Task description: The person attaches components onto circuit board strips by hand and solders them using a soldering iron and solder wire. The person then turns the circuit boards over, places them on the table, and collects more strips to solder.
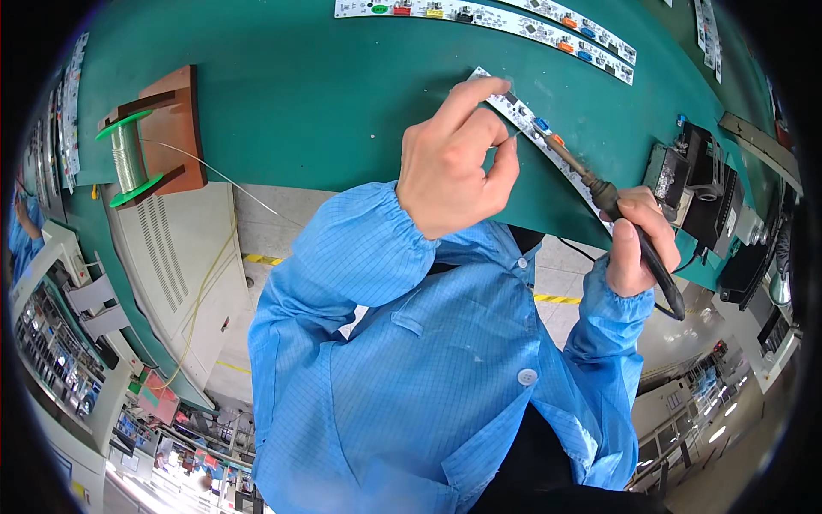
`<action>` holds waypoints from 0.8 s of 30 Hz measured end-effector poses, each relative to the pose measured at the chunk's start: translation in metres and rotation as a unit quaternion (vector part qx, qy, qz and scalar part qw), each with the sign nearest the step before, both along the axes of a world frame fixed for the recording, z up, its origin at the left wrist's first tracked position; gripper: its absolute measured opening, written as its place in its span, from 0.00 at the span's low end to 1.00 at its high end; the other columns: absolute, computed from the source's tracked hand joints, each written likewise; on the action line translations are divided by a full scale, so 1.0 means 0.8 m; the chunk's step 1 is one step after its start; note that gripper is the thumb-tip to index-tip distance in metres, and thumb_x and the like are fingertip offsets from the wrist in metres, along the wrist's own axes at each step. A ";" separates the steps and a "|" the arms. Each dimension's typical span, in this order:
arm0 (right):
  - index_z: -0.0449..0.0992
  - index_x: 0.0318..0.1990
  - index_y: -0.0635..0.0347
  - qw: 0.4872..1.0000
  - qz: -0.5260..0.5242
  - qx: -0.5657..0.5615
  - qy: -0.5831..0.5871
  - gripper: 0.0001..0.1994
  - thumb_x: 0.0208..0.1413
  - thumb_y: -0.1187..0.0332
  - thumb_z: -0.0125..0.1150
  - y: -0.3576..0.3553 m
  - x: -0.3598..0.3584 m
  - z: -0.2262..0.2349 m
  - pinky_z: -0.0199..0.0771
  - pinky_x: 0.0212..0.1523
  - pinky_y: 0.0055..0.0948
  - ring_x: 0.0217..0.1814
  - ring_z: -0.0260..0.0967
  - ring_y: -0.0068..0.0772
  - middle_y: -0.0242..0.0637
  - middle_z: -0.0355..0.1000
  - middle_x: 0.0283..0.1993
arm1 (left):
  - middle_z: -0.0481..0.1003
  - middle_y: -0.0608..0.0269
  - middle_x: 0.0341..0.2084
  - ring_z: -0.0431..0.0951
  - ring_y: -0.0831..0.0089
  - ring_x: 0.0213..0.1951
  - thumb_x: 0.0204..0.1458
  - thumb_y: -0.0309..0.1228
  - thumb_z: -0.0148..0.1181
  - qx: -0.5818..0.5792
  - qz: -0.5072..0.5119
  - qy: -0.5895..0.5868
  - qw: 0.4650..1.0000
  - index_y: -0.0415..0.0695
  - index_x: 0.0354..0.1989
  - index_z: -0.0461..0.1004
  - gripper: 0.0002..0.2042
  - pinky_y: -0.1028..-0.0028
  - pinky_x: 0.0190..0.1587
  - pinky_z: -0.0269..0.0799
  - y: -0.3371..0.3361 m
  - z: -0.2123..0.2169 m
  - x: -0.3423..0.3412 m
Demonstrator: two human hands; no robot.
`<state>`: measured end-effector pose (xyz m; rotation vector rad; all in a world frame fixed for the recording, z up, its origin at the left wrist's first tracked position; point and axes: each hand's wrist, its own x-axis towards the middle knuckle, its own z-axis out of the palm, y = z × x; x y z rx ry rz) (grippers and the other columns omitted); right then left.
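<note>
Left hand (pixel 454 163) at centre, index finger pressing down on the near end of a white circuit strip (pixel 524 116) on the green mat (pixel 300 103), thumb and fingers pinched on a thin solder wire (pixel 512 135) (hard to see, probably running back to the spool). Right hand (pixel 638 244) at 3 o'clock, fist closed round a black soldering iron (pixel 599 193), tip touching the strip by the wire. Solder spool (pixel 128 154) on wooden stand at 9 o'clock, more strips (pixel 514 21) at 12

No packages, labels, signs or screens clearly in view.
</note>
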<state>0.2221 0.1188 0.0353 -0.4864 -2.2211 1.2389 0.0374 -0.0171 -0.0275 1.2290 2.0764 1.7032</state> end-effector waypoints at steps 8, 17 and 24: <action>0.76 0.37 0.70 1.000 0.007 0.003 -0.008 0.09 0.50 0.74 0.65 0.007 -0.013 -0.010 0.71 0.31 0.31 0.28 0.72 0.38 0.46 0.74 0.27 | 0.77 0.54 0.45 0.66 0.83 0.15 0.40 0.19 0.63 -0.016 0.004 -0.006 1.000 0.39 0.20 0.70 0.06 0.81 0.17 0.63 0.002 -0.007 0.000; 0.77 0.36 0.71 1.000 0.014 0.023 -0.014 0.09 0.49 0.75 0.65 0.009 -0.016 -0.016 0.71 0.32 0.32 0.29 0.72 0.38 0.46 0.74 0.28 | 0.77 0.54 0.44 0.66 0.82 0.15 0.39 0.19 0.63 -0.023 0.002 -0.005 1.000 0.39 0.20 0.70 0.06 0.80 0.17 0.64 0.003 -0.008 0.000; 0.77 0.36 0.71 1.000 0.011 0.018 -0.009 0.08 0.48 0.75 0.64 0.007 -0.015 -0.018 0.72 0.33 0.32 0.30 0.73 0.38 0.47 0.75 0.28 | 0.77 0.55 0.44 0.67 0.82 0.16 0.40 0.19 0.63 -0.011 0.004 -0.007 1.000 0.39 0.20 0.70 0.06 0.80 0.17 0.64 0.004 -0.010 0.000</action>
